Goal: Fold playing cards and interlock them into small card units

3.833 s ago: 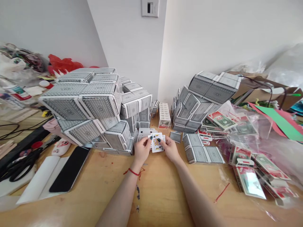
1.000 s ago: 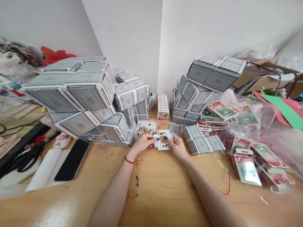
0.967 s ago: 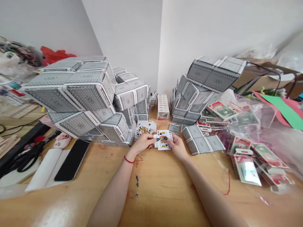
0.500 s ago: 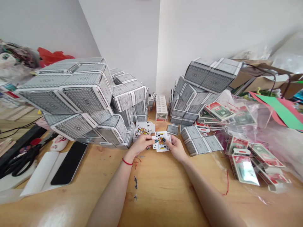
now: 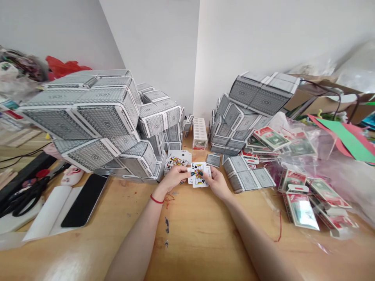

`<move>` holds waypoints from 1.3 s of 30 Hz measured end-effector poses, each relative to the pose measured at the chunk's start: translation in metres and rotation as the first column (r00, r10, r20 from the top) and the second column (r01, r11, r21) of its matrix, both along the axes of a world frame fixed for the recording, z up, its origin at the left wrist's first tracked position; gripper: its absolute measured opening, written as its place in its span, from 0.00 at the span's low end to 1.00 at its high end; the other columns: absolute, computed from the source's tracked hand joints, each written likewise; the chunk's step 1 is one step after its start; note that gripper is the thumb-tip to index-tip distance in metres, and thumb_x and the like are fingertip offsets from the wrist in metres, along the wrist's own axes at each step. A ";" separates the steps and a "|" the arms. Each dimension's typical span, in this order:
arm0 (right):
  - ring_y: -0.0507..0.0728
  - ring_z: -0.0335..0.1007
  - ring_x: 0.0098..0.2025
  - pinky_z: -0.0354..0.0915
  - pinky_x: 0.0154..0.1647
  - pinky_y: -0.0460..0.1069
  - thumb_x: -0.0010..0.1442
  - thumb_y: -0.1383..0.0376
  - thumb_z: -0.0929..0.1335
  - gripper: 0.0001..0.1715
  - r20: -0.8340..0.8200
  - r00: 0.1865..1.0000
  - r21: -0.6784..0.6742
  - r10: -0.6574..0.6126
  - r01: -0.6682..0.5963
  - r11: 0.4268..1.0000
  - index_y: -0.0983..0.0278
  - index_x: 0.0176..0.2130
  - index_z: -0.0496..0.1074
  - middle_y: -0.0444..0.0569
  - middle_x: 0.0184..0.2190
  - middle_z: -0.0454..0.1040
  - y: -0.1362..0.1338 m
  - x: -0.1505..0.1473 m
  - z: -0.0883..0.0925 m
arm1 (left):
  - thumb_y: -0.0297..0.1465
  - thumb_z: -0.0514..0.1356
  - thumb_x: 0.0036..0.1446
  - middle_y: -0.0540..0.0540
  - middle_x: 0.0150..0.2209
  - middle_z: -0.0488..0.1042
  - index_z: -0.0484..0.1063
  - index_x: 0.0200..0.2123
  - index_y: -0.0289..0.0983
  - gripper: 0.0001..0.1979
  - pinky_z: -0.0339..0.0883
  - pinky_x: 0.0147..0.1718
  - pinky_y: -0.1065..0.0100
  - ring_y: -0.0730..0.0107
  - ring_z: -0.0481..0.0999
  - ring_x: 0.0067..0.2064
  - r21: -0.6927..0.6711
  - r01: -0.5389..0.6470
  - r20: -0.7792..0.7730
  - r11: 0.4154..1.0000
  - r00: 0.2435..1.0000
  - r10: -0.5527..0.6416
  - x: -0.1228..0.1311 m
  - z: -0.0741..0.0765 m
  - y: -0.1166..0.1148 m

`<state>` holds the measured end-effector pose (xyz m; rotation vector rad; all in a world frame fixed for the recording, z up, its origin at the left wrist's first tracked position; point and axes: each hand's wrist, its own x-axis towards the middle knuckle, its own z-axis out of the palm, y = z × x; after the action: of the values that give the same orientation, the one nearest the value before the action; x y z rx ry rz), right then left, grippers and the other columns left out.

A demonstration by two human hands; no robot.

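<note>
Left hand (image 5: 172,178): grip closed, thumb and fingers pinching the left edge of the cards.
Right hand (image 5: 219,184): grip closed on the right edge of the same cards, thumb over the face.
King of spades (image 5: 197,183): face up between both hands, other card edges showing beneath it, low over the surface (image 5: 193,238).
Done: grey-backed cards stand as joined blocks in a left stack (image 5: 101,117) and a right stack (image 5: 249,99); a low card block (image 5: 247,180) sits near the right hand.
Left over: the held cards and a face-up pile (image 5: 184,154) behind the left hand look flat and unjoined; how many more remain, I cannot tell.
Readable: "K" with a spade on the held card, "2" on the pile.
Too small to read: print on the red-and-green card boxes (image 5: 272,137) and the clear case (image 5: 200,134).
Phone (image 5: 83,203): dark screen, no writing visible.
</note>
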<state>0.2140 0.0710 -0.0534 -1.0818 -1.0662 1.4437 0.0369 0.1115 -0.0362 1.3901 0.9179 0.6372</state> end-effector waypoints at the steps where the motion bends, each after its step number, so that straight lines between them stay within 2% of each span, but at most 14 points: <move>1: 0.56 0.71 0.31 0.67 0.34 0.51 0.46 0.54 0.69 0.22 -0.014 1.000 -0.004 0.009 -0.009 1.000 0.64 0.38 0.66 0.48 0.33 0.74 0.000 0.000 0.001 | 0.34 0.56 0.46 0.55 0.17 0.55 0.63 0.18 0.32 0.12 0.42 0.20 0.74 0.81 0.51 0.20 0.002 -0.004 0.002 1.000 1.000 0.004 0.000 -0.001 0.000; 8: 0.56 0.71 0.29 0.66 0.32 0.50 0.42 0.53 0.70 0.23 0.013 0.998 -0.036 0.066 -0.065 0.997 0.67 0.34 0.69 0.48 0.27 0.75 0.003 0.003 0.003 | 0.36 0.56 0.45 0.55 0.17 0.55 0.66 0.20 0.31 0.12 0.42 0.20 0.74 0.81 0.51 0.20 0.005 -0.019 -0.023 1.000 1.000 0.019 0.000 -0.004 0.001; 14: 0.56 0.71 0.32 0.66 0.35 0.51 0.44 0.54 0.70 0.20 -0.004 0.993 -0.033 0.118 -0.118 0.992 0.65 0.34 0.70 0.47 0.29 0.75 0.004 0.005 0.003 | 0.36 0.56 0.46 0.55 0.16 0.53 0.63 0.18 0.32 0.13 0.41 0.19 0.74 0.82 0.51 0.20 -0.004 0.001 -0.012 1.000 1.000 -0.001 0.000 -0.002 0.000; 19: 0.57 0.72 0.32 0.66 0.36 0.52 0.42 0.53 0.70 0.21 -0.007 0.992 -0.046 0.123 -0.123 0.991 0.65 0.33 0.70 0.47 0.29 0.76 0.005 0.006 0.001 | 0.38 0.58 0.45 0.56 0.17 0.53 0.64 0.19 0.32 0.14 0.42 0.19 0.74 0.82 0.50 0.19 -0.032 -0.007 -0.013 0.999 1.000 0.006 0.000 -0.001 0.001; 23: 0.56 0.71 0.31 0.66 0.35 0.51 0.43 0.54 0.71 0.20 -0.017 0.994 -0.042 0.103 -0.104 0.994 0.65 0.33 0.70 0.47 0.30 0.76 0.004 0.005 0.001 | 0.36 0.58 0.44 0.55 0.16 0.55 0.66 0.19 0.31 0.12 0.42 0.19 0.74 0.83 0.52 0.19 -0.052 -0.008 0.044 0.999 0.999 0.010 -0.001 -0.001 0.000; 29: 0.55 0.70 0.29 0.66 0.31 0.49 0.43 0.54 0.71 0.21 -0.011 0.999 -0.037 0.054 -0.054 0.998 0.66 0.34 0.70 0.48 0.30 0.75 0.003 0.007 0.001 | 0.31 0.60 0.43 0.49 0.23 0.65 0.72 0.32 0.31 0.12 0.53 0.24 0.73 0.79 0.62 0.24 -0.294 0.011 0.291 0.956 0.953 0.079 -0.006 0.002 -0.001; 35: 0.56 0.71 0.30 0.66 0.32 0.50 0.42 0.55 0.71 0.22 -0.055 0.997 -0.046 0.061 -0.064 0.997 0.66 0.35 0.70 0.50 0.31 0.76 0.002 0.007 0.003 | 0.33 0.62 0.45 0.51 0.21 0.64 0.72 0.31 0.31 0.11 0.54 0.23 0.75 0.81 0.60 0.23 -0.337 0.075 0.280 0.938 0.960 0.024 -0.006 0.002 -0.002; 39: 0.56 0.71 0.29 0.66 0.32 0.51 0.42 0.56 0.72 0.21 -0.089 0.993 -0.042 0.082 -0.086 0.995 0.65 0.35 0.71 0.49 0.30 0.76 0.000 0.005 0.003 | 0.35 0.62 0.45 0.49 0.24 0.68 0.72 0.32 0.32 0.12 0.59 0.27 0.73 0.79 0.64 0.26 -0.394 0.110 0.315 0.913 0.949 0.021 -0.003 0.002 -0.006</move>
<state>0.2195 0.0715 -0.0501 -1.0071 -1.0319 1.5750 0.0339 0.1058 -0.0340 0.9007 0.7097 0.5716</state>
